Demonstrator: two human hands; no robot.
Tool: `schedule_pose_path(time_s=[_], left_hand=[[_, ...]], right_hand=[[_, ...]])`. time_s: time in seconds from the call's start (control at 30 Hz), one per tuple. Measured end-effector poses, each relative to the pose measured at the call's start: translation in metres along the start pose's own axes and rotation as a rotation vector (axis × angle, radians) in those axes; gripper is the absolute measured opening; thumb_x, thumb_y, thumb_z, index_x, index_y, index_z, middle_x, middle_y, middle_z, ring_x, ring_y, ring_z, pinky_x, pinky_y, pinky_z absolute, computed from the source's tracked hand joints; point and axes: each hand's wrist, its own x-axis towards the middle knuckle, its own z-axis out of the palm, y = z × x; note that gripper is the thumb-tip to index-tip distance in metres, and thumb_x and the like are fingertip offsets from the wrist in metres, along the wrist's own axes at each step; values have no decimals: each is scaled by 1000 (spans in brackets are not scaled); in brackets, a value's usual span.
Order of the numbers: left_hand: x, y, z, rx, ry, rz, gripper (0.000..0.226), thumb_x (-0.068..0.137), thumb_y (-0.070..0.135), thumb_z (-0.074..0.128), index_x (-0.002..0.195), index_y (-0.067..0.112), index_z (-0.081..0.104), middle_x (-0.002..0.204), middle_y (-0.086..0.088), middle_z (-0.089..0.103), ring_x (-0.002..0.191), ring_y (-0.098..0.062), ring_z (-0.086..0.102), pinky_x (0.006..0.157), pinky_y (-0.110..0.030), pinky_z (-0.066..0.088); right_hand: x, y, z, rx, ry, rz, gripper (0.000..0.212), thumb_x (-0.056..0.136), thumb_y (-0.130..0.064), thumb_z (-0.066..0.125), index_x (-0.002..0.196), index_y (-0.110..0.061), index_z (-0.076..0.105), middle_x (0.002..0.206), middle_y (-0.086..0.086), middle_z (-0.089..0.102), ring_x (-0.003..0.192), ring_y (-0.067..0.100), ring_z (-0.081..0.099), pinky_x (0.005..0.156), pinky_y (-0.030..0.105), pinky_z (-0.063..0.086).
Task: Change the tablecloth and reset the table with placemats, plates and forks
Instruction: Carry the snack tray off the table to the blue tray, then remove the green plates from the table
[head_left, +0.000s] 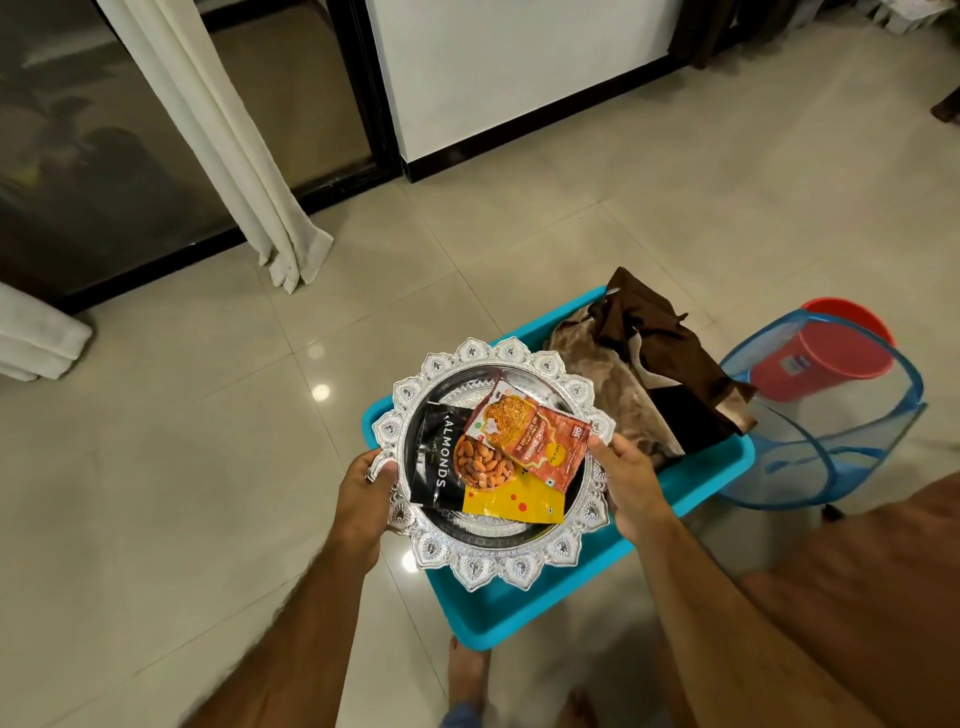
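Observation:
An ornate silver tray (470, 569) with a scalloped rim is held level above the floor. My left hand (363, 493) grips its left rim and my right hand (626, 480) grips its right rim. On the tray lie a black almonds packet (436, 462), an orange snack packet (535, 436) and a yellow packet (511, 501). Below and behind the tray, a blue plastic tub (691, 480) on the floor holds crumpled brown cloth (644, 358).
A blue mesh hamper (831, 441) lies tipped to the right of the tub, with a red bucket (831, 353) behind it. White curtains (228, 156) hang by a dark glass door at left. Pale floor tiles (182, 467) spread to the left. My bare feet (467, 670) show below.

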Motion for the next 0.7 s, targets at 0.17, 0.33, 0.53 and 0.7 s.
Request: schedule_pose_path(time_s=[0.17, 0.33, 0.53, 0.7], left_hand=[[-5, 6, -2, 360, 152, 185, 27, 96, 23, 58, 122, 16, 61, 120, -11, 66, 104, -26, 64, 91, -42, 53], [-35, 43, 10, 596, 197, 459, 33, 95, 22, 59, 125, 9, 64, 127, -8, 62, 119, -25, 57, 100, -33, 42], [-94, 118, 63, 719, -13, 719, 31, 93, 19, 60, 123, 13, 65, 129, -6, 62, 119, -23, 57, 101, -31, 40], [-163, 167, 122, 1009, -288, 978, 43, 95, 28, 57, 137, 21, 55, 150, -2, 45, 135, -22, 43, 111, -33, 33]], right_hand=[[-5, -12, 3, -221, 166, -105, 13, 92, -17, 66, 102, -8, 66, 104, 13, 73, 92, 25, 69, 83, 39, 56], [-35, -51, 6, -462, 321, -238, 36, 91, -25, 68, 120, -5, 64, 107, 2, 66, 104, 21, 64, 97, 38, 51], [-92, -123, 0, -612, 266, -354, 41, 93, -28, 63, 131, -12, 59, 129, 4, 62, 118, 20, 58, 101, 33, 45], [-150, -180, -45, -982, 322, -482, 59, 88, -45, 61, 139, -16, 51, 139, 8, 53, 126, 29, 51, 105, 44, 43]])
